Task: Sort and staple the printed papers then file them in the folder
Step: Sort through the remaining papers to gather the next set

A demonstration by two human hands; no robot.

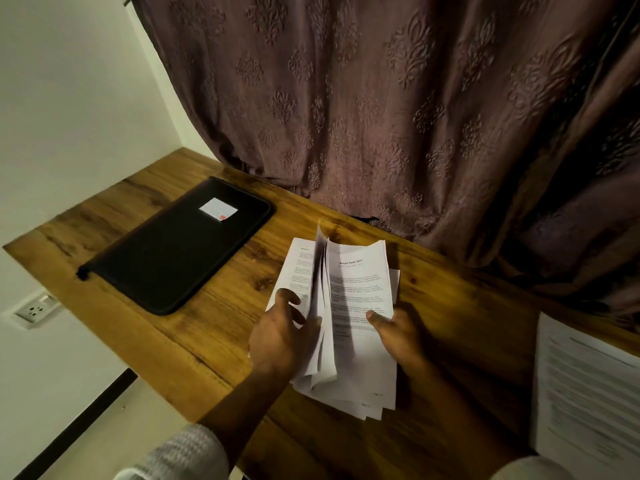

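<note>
A loose stack of printed white papers (360, 296) is held above the middle of the wooden desk (194, 327). My left hand (282, 336) grips the stack's left side, with several sheets fanned upright between its fingers. At the right side my right hand (398, 336) holds the flat sheets, thumb on the top page. A black zip folder (180, 247) with a small white label lies shut on the desk to the left, apart from the hands. No stapler is in view.
Another printed sheet (585, 393) lies at the desk's right edge. A brown patterned curtain (381, 98) hangs along the desk's far side. A white wall with a socket (34, 311) is on the left, below the desk's left edge.
</note>
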